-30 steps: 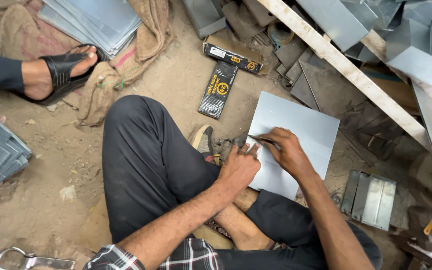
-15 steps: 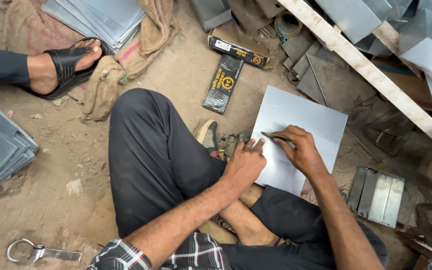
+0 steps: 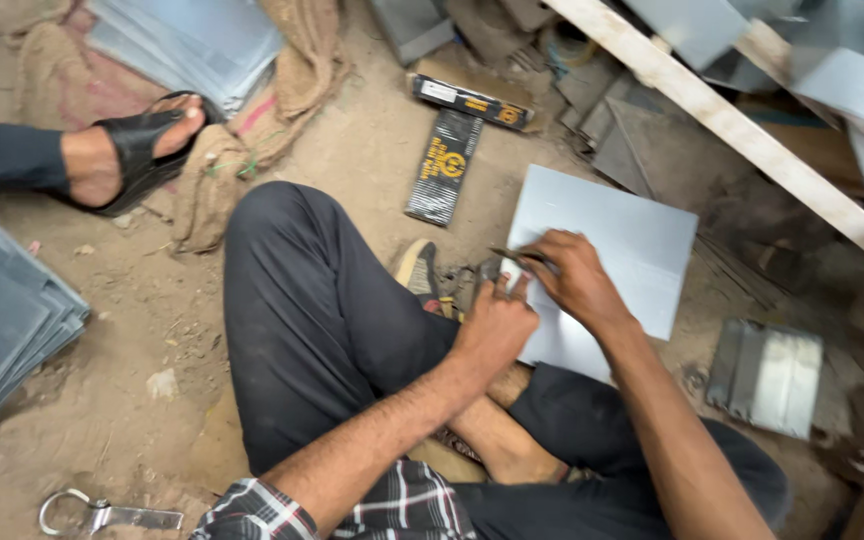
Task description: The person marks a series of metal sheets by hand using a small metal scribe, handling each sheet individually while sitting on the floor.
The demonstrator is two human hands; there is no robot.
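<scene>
The right hand (image 3: 574, 282) has been moved a little left along the grey metal sheet (image 3: 602, 265), seen right of the middle. A thin pointed tool (image 3: 517, 257) is pinched in it. The sheet's left edge is pressed down by the left hand (image 3: 495, 318), fingers curled.

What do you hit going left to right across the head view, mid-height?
Stacked grey sheets → sandalled foot → dark trouser knee → left hand → right hand → grey metal sheet → folded metal piece.

The right hand (image 3: 574, 278) and its thin tool (image 3: 522, 258) have slid leftward along the grey sheet (image 3: 617, 240).
</scene>
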